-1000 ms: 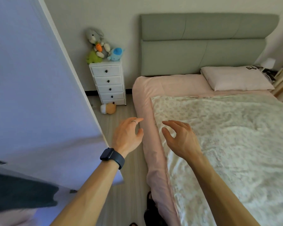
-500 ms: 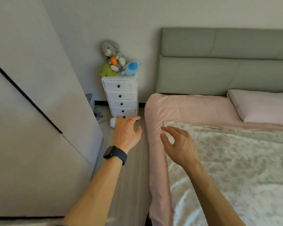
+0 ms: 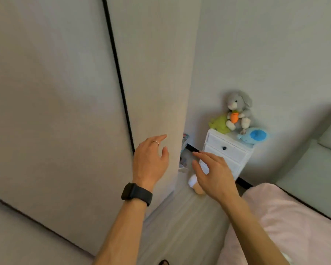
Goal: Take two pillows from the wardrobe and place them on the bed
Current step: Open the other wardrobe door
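The grey wardrobe (image 3: 65, 92) fills the left of the view, its doors closed with a dark gap between two panels. My left hand (image 3: 151, 161) is empty, fingers apart, close in front of the right-hand door near its outer edge. My right hand (image 3: 212, 175) is also empty and spread, held over the floor between wardrobe and bed. A corner of the bed (image 3: 294, 226) with its pink sheet shows at the lower right, under the grey-green headboard (image 3: 313, 175). No pillow is in view.
A small white drawer chest (image 3: 225, 150) stands against the wall between wardrobe and bed, with a grey plush rabbit (image 3: 238, 108), a green toy (image 3: 219, 124) and a blue toy (image 3: 253, 135) on top. Another soft toy (image 3: 195, 185) lies on the wooden floor (image 3: 180, 226).
My view has swung left from the bed to the wardrobe doors. The pillow on the bed and the flowered quilt have left the view. Both hands stay empty and raised.
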{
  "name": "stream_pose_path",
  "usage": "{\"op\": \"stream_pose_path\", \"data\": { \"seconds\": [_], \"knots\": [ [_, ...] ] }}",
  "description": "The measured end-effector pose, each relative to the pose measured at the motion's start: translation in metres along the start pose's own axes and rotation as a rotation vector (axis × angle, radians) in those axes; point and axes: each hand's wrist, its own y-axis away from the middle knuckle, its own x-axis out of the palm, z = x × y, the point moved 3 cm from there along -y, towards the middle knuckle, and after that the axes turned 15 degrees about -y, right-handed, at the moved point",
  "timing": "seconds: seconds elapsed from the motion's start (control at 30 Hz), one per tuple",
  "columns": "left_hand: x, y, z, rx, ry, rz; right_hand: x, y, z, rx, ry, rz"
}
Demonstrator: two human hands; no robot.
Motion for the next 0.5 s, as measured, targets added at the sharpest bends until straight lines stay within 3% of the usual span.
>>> {"op": "stream_pose_path", "data": {
  "seconds": [0.13, 0.27, 0.5],
  "knots": [
    [-0.039, -0.041, 0.039, -0.135, -0.097, -0.212, 0.049, -0.079, 0.036, -0.197, -0.055, 0.138],
    [-0.084, -0.084, 0.056, -0.12, -0.217, -0.518, 0.078, -0.146, 0.082, -0.42, -0.127, 0.169],
    [-0.149, -0.141, 0.038, 0.026, -0.478, -0.829, 0.077, -0.233, 0.155, -0.849, -0.341, -0.018]
  ]
}}
